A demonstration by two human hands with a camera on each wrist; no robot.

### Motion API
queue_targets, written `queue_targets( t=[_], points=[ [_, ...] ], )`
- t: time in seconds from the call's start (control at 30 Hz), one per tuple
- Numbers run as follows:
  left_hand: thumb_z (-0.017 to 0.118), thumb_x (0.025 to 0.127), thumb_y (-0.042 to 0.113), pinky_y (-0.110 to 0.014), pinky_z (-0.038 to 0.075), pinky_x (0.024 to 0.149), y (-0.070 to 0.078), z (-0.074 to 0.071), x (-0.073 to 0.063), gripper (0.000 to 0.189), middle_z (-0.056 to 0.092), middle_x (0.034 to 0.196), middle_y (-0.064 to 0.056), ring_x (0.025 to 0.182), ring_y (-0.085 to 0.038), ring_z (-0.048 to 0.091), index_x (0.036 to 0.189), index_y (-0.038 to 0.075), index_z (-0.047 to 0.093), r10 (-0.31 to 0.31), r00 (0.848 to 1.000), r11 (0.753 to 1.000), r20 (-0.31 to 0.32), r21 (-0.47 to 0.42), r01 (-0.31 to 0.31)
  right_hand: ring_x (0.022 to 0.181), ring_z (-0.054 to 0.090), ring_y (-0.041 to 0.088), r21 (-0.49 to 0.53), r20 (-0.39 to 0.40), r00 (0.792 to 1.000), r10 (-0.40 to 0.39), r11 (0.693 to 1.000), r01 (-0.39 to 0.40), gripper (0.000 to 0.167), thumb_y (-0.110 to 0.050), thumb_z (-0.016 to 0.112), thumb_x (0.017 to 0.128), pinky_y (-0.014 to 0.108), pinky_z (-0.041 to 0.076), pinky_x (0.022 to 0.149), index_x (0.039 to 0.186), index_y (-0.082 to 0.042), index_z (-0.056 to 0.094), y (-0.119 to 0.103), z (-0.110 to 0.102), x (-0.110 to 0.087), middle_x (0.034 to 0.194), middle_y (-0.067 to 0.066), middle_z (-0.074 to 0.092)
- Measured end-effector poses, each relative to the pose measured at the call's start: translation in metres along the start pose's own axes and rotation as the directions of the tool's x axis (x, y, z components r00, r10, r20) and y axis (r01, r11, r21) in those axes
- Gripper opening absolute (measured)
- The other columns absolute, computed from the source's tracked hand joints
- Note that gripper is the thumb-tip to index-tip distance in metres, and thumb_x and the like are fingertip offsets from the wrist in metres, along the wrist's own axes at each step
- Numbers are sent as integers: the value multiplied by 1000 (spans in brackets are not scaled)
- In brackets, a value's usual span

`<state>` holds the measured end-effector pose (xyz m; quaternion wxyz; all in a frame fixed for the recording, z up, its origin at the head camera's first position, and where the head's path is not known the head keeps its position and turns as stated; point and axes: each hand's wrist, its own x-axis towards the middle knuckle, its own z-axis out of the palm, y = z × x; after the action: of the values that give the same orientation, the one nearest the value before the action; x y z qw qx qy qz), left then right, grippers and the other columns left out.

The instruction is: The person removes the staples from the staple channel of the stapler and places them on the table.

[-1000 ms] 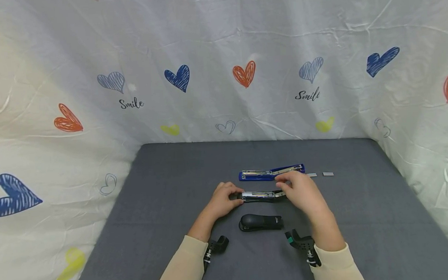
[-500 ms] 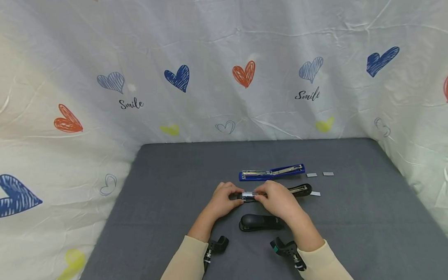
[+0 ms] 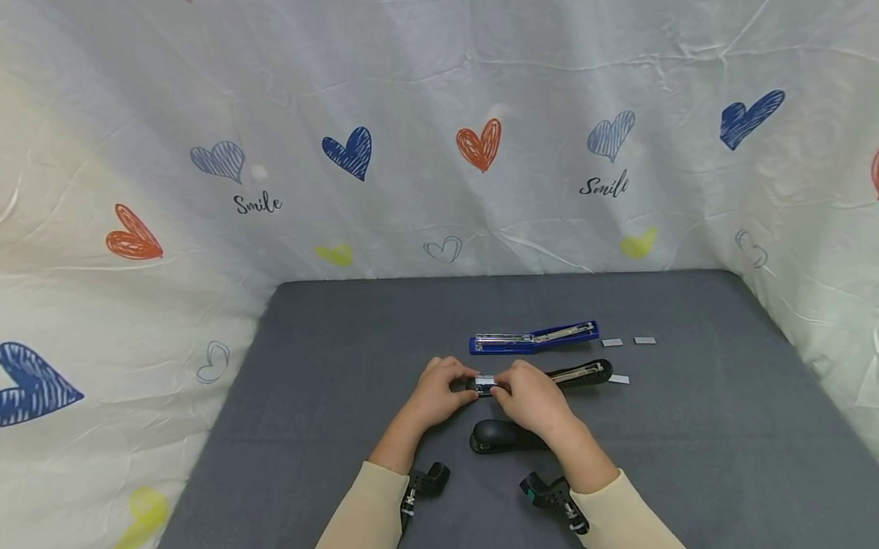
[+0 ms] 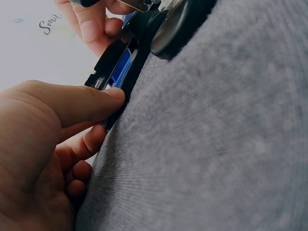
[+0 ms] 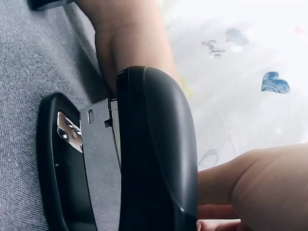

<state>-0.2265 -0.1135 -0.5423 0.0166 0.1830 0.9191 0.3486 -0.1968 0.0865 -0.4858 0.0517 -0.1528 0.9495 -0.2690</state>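
Observation:
A black stapler (image 3: 584, 373) lies opened out flat in the middle row, its metal magazine showing between the hands. My left hand (image 3: 438, 392) grips its left end; in the left wrist view the thumb (image 4: 103, 103) lies along the edge. Bent over the magazine, my right hand (image 3: 534, 396) pinches at the stapler with thumb and fingers, and its palm hides the hinge area. Whether a staple strip is between those fingers I cannot tell. Nearer the body sits a closed black stapler (image 3: 499, 435), large in the right wrist view, partly under the right hand.
Behind lies an opened blue stapler (image 3: 503, 343). Two pale staple strips (image 3: 612, 343) are to its right, and another pale strip (image 3: 619, 379) lies by the black stapler's right end. A grey cloth (image 3: 340, 334) covers the table; a white curtain (image 3: 408, 211) with hearts hangs behind.
My right hand has moved left from the black stapler's right part to its magazine, close to the left hand, uncovering the strip at the right. The left hand has stayed in place.

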Motion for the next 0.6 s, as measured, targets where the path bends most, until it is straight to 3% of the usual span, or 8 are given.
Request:
queue_targets(
  t=[0.37,0.6],
  points=[
    [81,90,22,-34,42,82,0,-1,0,30,63,99,7,90,-13,45,120,17,78,2,1000,1000,2,1,-2,71,56,13,85,-89,993,76,994,-68,9,-16,73,97,36,48,65,100,-10,79,0,5,4,87,0,65],
    [81,91,23,-34,42,83,0,0,0,30,64,101,7,91,-13,45,121,18,78,-4,1000,1000,6,-5,4,76,64,14,206,-163,981,100,976,-65,5,-16,75,96,39,52,70,98,-12,78,0,11,8,87,-1,71]
  ],
)
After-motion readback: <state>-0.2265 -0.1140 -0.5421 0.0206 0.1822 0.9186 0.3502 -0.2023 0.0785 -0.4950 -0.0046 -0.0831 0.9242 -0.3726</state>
